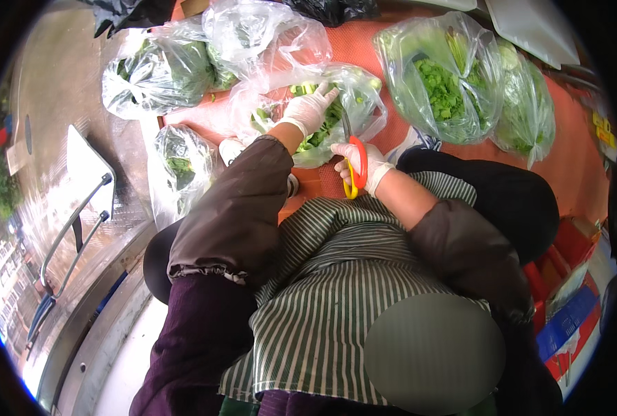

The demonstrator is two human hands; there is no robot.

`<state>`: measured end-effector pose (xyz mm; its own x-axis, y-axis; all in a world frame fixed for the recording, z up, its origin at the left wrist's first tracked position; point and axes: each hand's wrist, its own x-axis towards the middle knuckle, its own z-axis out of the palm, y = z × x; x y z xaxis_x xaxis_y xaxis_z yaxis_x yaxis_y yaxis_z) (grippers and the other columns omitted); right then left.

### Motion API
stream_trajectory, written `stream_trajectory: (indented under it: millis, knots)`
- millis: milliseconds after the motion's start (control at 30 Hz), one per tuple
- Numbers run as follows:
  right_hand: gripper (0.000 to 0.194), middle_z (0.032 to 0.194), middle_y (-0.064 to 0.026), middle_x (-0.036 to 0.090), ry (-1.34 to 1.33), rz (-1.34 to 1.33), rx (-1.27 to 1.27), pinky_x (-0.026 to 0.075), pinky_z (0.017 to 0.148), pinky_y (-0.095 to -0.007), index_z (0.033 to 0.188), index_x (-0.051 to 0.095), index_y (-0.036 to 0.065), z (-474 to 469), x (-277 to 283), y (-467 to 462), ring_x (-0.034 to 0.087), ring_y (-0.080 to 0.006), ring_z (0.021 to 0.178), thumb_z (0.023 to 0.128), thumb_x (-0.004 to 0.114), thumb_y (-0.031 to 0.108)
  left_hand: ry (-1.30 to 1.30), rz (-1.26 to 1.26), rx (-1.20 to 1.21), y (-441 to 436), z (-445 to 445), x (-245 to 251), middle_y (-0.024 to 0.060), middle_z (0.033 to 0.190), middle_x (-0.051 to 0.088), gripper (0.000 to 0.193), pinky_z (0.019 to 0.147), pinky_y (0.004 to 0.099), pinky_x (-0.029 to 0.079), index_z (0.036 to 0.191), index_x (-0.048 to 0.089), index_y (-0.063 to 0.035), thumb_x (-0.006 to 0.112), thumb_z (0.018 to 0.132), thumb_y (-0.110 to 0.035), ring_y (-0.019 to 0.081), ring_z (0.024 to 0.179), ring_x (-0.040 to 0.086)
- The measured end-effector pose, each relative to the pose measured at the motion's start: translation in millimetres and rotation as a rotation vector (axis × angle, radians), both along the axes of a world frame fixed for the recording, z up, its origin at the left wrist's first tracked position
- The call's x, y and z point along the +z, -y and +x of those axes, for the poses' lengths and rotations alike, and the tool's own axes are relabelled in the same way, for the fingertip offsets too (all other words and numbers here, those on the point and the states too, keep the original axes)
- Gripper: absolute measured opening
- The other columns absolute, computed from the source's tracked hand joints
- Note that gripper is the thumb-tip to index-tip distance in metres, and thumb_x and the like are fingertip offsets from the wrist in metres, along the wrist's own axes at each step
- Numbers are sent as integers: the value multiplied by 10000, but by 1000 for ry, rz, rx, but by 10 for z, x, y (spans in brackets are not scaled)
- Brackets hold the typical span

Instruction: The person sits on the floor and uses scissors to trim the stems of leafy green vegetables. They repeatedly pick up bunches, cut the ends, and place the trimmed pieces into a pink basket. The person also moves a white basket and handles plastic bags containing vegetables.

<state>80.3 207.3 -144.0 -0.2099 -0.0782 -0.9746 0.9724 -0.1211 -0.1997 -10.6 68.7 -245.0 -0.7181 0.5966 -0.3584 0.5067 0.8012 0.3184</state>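
Note:
My left hand (308, 112), in a thin pale glove, reaches over a clear plastic bag (373, 112) of green leafy vegetables (316, 140). Its visible fingers are spread against the greens; the thumb side is hidden. Scissors (360, 161) with one red and one yellow handle loop are gripped in my right hand (373, 161), gloved the same way. Their blades point away from me, along the right side of the greens in the bag. Whether the blades touch a stalk, I cannot tell.
Filled clear bags of greens stand at the back left (157, 70) and back right (438, 83). A smaller bag (183, 161) lies left of my arm. Orange-red matting (573, 119) covers the floor. A metal-framed folding chair (92, 177) stands left; red and blue containers (568, 317) sit right.

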Motion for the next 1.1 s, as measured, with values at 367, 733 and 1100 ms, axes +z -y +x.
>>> stream_trajectory:
  millis: [367, 733, 1100]
  knots:
    - [339, 678, -75, 606, 14, -37, -21, 438, 452, -297, 1072, 567, 25, -4, 16, -4, 524, -153, 489, 857, 628, 279, 311, -432, -24, 459, -319, -288, 108, 1115, 622, 438, 843, 395, 480, 1192, 559, -121, 567, 764, -28, 300, 1035, 599]
    - [310, 669, -69, 603, 10, 18, -1, 438, 439, -297, 1021, 594, 43, -4, 35, 7, 522, -154, 490, 843, 636, 294, -162, -366, -327, -49, 90, -19, 113, 1099, 624, 447, 931, 397, 417, 1263, 518, -90, 528, 826, -181, 267, 1036, 591]
    - [290, 656, -58, 595, -47, 12, 8, 442, 446, -305, 1039, 589, 60, 13, 90, 39, 511, -150, 471, 855, 617, 282, -22, -321, -53, 152, -79, 236, 100, 986, 653, 242, 853, 389, 466, 986, 687, -143, 582, 777, -201, 270, 939, 628]
